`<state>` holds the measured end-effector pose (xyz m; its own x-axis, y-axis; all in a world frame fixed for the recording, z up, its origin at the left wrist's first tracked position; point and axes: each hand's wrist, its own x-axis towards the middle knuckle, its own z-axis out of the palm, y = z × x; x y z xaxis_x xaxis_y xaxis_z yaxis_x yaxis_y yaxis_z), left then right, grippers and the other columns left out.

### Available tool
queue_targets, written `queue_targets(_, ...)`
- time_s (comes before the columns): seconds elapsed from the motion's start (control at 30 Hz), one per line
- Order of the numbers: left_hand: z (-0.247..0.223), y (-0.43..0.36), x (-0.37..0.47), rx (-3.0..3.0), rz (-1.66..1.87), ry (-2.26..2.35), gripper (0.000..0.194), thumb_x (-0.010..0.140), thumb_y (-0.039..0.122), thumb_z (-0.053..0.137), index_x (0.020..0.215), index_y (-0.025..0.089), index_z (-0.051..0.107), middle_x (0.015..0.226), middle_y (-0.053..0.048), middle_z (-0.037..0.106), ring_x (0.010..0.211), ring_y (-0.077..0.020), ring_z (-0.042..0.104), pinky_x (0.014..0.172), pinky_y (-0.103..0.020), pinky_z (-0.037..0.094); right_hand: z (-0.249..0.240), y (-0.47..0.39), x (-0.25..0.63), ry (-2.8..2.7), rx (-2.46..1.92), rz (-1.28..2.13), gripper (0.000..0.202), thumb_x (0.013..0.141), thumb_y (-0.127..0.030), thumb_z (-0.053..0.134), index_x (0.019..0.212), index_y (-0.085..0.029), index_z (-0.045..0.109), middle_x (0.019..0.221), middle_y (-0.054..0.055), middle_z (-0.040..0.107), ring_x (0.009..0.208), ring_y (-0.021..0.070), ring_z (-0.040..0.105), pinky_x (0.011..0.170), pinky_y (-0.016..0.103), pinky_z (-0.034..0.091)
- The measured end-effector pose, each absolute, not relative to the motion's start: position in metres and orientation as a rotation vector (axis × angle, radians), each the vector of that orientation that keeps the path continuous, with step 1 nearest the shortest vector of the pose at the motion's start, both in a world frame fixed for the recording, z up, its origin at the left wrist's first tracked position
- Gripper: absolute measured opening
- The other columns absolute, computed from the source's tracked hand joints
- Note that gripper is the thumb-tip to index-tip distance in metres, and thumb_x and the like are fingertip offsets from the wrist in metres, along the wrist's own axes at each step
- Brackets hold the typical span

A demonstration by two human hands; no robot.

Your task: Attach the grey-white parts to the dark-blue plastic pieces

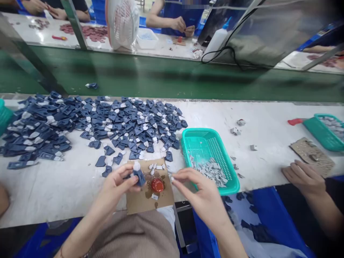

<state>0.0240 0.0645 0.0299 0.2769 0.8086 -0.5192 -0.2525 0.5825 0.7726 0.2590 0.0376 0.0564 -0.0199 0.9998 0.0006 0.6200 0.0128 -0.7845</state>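
Note:
My left hand [119, 182] is closed around a dark blue plastic part with a white tip [139, 175], tip pointing up, above the left side of a brown cardboard sheet [134, 204]. To the right of the cardboard, my right hand [200, 188] pinches a small whitish piece [172, 178], mostly covered by the fingertips. A small round red dish [157, 185] sits on the cardboard, with wet brown stains around it. Several little grey-white pieces [157, 167] lie behind the dish, and a single one [154, 196] lies in front.
A large pile of blue parts [129, 122] spreads across the table's left half. Beside my right hand stands a turquoise basket [232, 175] of small grey pieces. At right are a co-worker's hand [305, 177] and another turquoise basket [318, 130]. More people work behind the green divider [161, 79].

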Motion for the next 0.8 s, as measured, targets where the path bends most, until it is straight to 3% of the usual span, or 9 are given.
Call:
queue_targets(0.13,0.012,0.032,0.025,0.567,0.836,1.068,0.026,0.079,0.031,0.071,0.100,0.020,0.061,0.108,-0.005,0.067,0.087,-0.0166,0.069,0.072,-0.024,0.058,0.045,0.028,0.230,-1.808,-1.655,0.893,0.012,0.090,-0.025,0.058,0.085,-0.022,0.068,0.089,0.006,0.066,0.088,0.0214,0.064,0.075,0.033,0.052)
queue_targets(0.33,0.009,0.024,0.027,0.597,0.827,1.054,0.024,0.078,0.032,0.072,0.095,0.019,0.061,0.101,-0.005,0.070,0.082,-0.0159,0.068,0.068,-0.025,0.057,0.042,0.028,0.220,-2.001,-1.636,0.750,0.015,0.092,-0.019,0.053,0.084,-0.020,0.067,0.088,0.007,0.064,0.085,0.0216,0.063,0.074,0.034,0.051)
queue_targets(0.57,0.012,0.023,0.028,0.631,0.867,0.983,0.016,0.081,0.029,0.069,0.092,0.020,0.063,0.104,-0.005,0.071,0.091,-0.0168,0.068,0.075,-0.025,0.056,0.041,0.028,0.217,-2.057,-1.656,0.631,0.019,0.093,-0.016,0.051,0.079,-0.019,0.064,0.082,0.006,0.062,0.080,0.0197,0.062,0.069,0.031,0.051)
queue_targets(0.8,0.003,0.021,0.029,0.654,0.877,0.951,0.014,0.081,0.024,0.070,0.092,0.021,0.062,0.104,-0.002,0.070,0.085,-0.0123,0.067,0.079,-0.022,0.052,0.039,0.026,0.216,-2.050,-1.671,0.605,0.016,0.091,-0.014,0.055,0.078,-0.019,0.064,0.081,0.005,0.063,0.079,0.0195,0.063,0.069,0.030,0.051)
